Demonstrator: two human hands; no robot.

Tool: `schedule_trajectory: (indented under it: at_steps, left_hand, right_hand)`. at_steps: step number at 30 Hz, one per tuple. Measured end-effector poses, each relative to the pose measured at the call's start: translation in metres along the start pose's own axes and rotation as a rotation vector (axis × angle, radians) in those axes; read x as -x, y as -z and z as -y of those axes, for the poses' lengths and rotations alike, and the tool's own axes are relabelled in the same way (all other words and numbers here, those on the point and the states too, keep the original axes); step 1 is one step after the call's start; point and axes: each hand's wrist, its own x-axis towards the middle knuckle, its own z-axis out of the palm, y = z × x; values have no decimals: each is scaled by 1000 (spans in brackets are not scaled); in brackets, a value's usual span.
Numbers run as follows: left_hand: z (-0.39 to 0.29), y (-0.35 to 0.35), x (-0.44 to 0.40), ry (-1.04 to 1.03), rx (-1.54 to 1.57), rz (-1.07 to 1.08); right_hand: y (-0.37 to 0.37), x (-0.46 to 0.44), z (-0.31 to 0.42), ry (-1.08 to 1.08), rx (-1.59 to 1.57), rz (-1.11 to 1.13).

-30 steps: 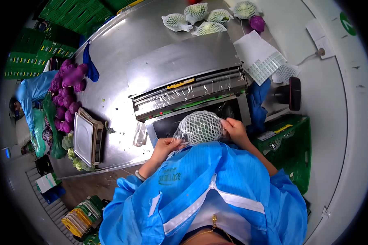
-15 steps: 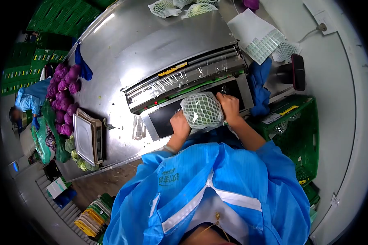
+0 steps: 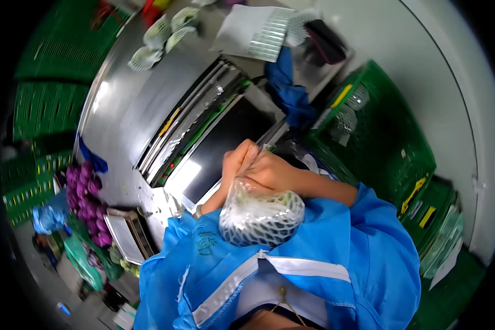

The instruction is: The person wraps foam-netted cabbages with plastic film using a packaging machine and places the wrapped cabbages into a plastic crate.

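Note:
A roundish, pale green vegetable [image 3: 261, 220] in a white foam net and clear plastic film lies against my blue jacket. My left hand [image 3: 236, 162] is closed in a pinch on the film gathered above it. Beside it, touching, my right hand [image 3: 275, 171] has its fingers closed on the same twisted film. Both hands are over the near edge of the film wrapping machine [image 3: 187, 124], whose dark plate [image 3: 225, 148] faces me. What kind of vegetable is inside the net I cannot make out.
Right of me stands a green crate [image 3: 390, 126] holding net-wrapped items. Purple cabbages [image 3: 85, 192] and a scale [image 3: 127, 234] are on the left of the steel table [image 3: 110, 143]. Empty foam nets [image 3: 158, 33], a label sheet [image 3: 269, 36] and a blue cloth [image 3: 286, 88] lie farther back.
The wrapped vegetable has come off the machine's plate toward my chest. My hands have moved from its two sides to meet on the gathered film. My view has turned rightward.

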Motion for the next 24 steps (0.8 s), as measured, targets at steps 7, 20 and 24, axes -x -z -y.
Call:
schedule_trajectory:
  at_steps: [7,20,24]
  left_hand:
    - [-44,-47,-23,91,549,459]
    - [-64,-112,-103,488,782,756]
    - [-83,-186,-158,625,732,603]
  right_hand:
    - [64,50,67,26,859,-286]
    - [108,203,64,-669,40,-519]
    - [126,234,54,-855,-94,-1139]
